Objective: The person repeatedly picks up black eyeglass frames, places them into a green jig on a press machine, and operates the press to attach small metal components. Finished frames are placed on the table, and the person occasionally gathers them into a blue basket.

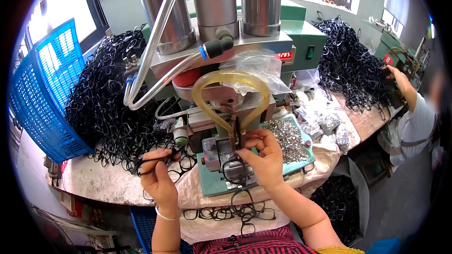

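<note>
My left hand (160,181) is raised over the table's left part, its fingers closed round a black eyeglass frame (162,158). My right hand (267,162) is at the middle of a press, thumb and fingers pinched at the upper part of another black eyeglass frame (233,171). That second frame stands against the metal fixture (212,152), right under the tooling. Whether a small part is also between the right fingertips is hidden. Several more black frames (219,213) lie along the table edge before me.
A green tray (308,152) of small metal parts stands right of the fixture. Large heaps of black frames (110,94) rise on both sides, beside a tilted blue basket (49,94). A yellowish hose (230,76) loops before the press. Another person's hand (398,75) reaches to the right heap.
</note>
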`<act>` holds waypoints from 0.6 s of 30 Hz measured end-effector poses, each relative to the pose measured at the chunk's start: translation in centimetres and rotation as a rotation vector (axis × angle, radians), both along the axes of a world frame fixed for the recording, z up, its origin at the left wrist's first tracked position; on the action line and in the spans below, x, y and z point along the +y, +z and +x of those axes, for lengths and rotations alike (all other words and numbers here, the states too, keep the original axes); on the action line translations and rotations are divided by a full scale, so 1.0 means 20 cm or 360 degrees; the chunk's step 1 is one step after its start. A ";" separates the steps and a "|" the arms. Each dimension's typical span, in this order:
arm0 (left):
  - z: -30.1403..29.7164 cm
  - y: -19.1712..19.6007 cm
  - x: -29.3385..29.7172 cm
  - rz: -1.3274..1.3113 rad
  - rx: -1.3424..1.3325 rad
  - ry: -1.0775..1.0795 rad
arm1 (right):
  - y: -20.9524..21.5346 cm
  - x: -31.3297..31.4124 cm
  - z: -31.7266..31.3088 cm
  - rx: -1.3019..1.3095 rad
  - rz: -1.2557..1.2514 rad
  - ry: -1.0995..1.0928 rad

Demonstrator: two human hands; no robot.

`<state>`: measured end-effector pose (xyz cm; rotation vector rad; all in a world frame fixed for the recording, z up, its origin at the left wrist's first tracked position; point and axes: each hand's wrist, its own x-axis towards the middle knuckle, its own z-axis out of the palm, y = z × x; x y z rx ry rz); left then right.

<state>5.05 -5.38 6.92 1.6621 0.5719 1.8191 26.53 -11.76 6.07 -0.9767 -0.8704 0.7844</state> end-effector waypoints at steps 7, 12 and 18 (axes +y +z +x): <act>0.08 0.17 -0.18 0.0453 0.0294 -0.0107 | 0.06 -0.06 -0.08 0.0174 -0.0001 0.0147; 0.16 0.20 -0.18 0.0171 0.0115 -0.0089 | 0.02 0.00 -0.07 -0.0002 0.0089 0.0079; 0.17 0.25 -0.08 0.0006 0.0051 -0.0054 | -0.06 0.00 -0.08 0.0025 0.0175 0.0011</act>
